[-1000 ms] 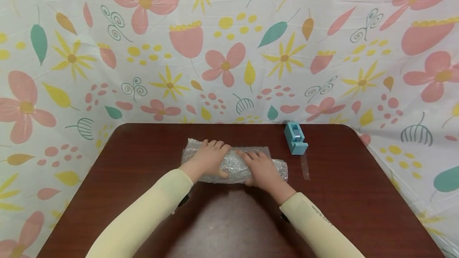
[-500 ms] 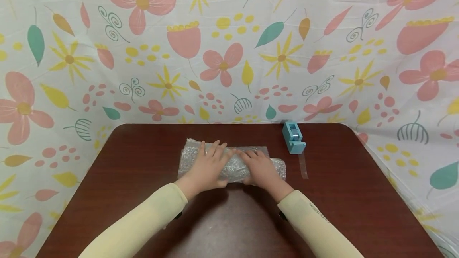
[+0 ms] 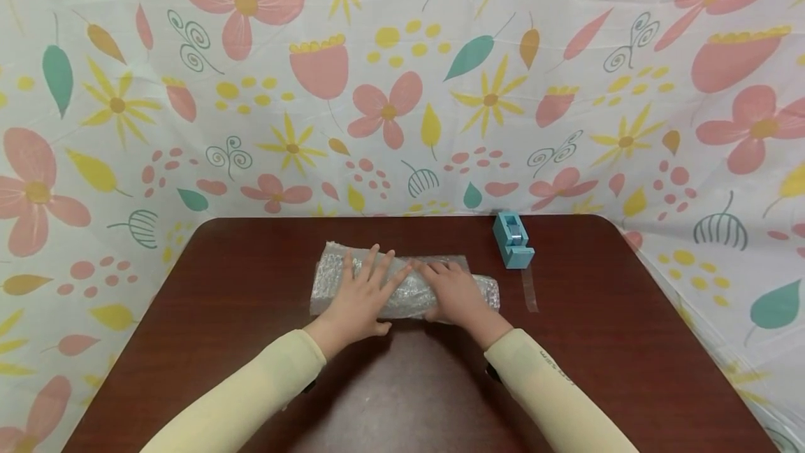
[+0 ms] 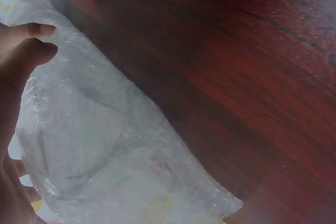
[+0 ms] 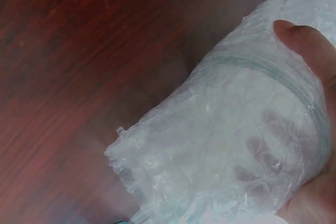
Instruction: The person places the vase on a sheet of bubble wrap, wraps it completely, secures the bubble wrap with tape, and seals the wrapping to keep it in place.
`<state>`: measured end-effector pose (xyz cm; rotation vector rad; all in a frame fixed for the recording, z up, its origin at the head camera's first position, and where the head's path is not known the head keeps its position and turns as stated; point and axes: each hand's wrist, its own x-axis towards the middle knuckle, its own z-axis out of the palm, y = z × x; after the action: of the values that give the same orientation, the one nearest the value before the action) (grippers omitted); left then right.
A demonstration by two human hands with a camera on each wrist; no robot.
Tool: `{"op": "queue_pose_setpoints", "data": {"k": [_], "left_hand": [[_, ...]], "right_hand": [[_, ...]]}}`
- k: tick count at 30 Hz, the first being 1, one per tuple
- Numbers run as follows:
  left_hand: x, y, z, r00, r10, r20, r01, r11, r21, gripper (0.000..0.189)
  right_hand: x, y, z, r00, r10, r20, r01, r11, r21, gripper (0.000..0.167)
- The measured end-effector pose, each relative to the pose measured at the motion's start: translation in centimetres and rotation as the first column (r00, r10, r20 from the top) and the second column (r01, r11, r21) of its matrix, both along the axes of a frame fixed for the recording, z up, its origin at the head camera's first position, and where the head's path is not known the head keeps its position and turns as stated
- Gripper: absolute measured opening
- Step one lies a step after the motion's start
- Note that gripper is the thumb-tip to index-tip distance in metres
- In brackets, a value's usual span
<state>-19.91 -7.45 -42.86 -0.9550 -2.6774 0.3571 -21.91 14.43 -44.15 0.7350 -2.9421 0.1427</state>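
A roll of bubble wrap (image 3: 407,300) lies across the table, with a flat flap showing behind it. Through the wrap in the right wrist view, a clear, round thing with a greenish rim (image 5: 278,74) shows. My left hand (image 3: 358,304) rests on the left part of the roll, fingers straight and spread, thumb off toward the near side. The right hand (image 3: 458,296) grips the right part, thumb (image 5: 302,40) on the near side. Its other fingers show blurred through the wrap. In the left wrist view, the wrap (image 4: 105,129) has a loose, flattened end.
A light blue tape dispenser (image 3: 513,240) stands at the back right of the dark red-brown table (image 3: 604,341). From it a strip of clear tape (image 3: 530,291) hangs down onto the tabletop. Behind the table hangs a flower-patterned cloth (image 3: 390,33).
My left hand has slid back toward me and a little left, and its fingers have straightened and spread. The right hand keeps its place on the roll.
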Motion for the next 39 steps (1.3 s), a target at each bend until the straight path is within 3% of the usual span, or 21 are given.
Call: {"op": "queue_pose_setpoints", "data": {"k": [13,26,39], "left_hand": [[-0.2,-0.3,-1.0,0.995,0.009,-0.102,-0.016,0.998,-0.069,0.117],[-0.3,-0.2,-1.3,0.989,0.001,-0.147,-0.015,0.995,-0.095,0.116],[-1.1,-0.1,-2.0,0.989,0.010,-0.149,-0.024,0.995,-0.096,0.117]], "right_hand": [[-0.6,0.1,0.5,0.998,-0.010,0.059,0.011,1.000,-0.009,0.098],[-1.5,0.2,0.9,0.989,-0.004,0.146,0.007,1.000,-0.019,0.100],[-2.4,0.3,1.1,0.973,-0.020,0.230,0.026,0.999,-0.026,0.099]]}}
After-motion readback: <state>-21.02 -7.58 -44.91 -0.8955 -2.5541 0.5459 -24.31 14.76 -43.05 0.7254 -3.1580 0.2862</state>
